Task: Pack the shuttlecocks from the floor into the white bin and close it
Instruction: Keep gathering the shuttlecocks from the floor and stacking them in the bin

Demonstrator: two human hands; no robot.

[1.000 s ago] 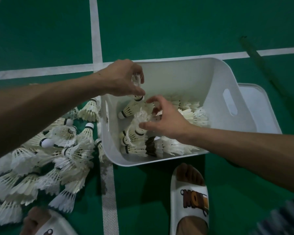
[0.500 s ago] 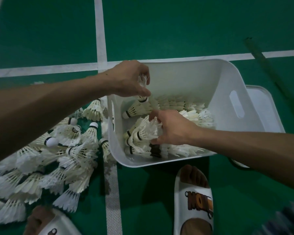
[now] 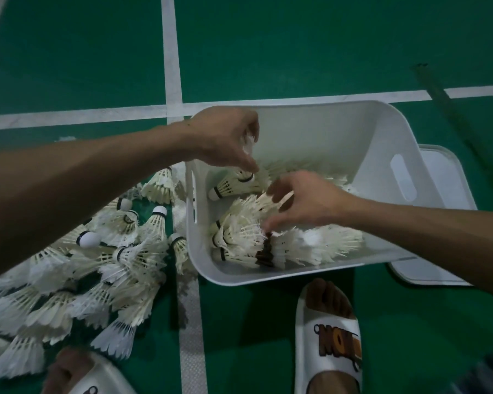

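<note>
shuttlecocks (image 3: 120,260) left of bin (image 3: 319,129)

Brown lettering on the right slipper's strap (image 3: 336,341); cannot be read.

left hand (image 3: 225,137): its pinched shuttlecock (image 3: 248,143) is blurred and mostly covered by the fingers
right hand (image 3: 305,200): fingertips sunk in feathers, grip unclear
lid (image 3: 444,177): partly behind white bin (image 3: 353,132), right of frame
floor shuttlecocks (image 3: 120,260): run off the left edge
left slipper (image 3: 103,385), right slipper (image 3: 333,336): cut by the bottom edge
striped fabric (image 3: 484,373): lower right corner, too blurred to identify
</note>
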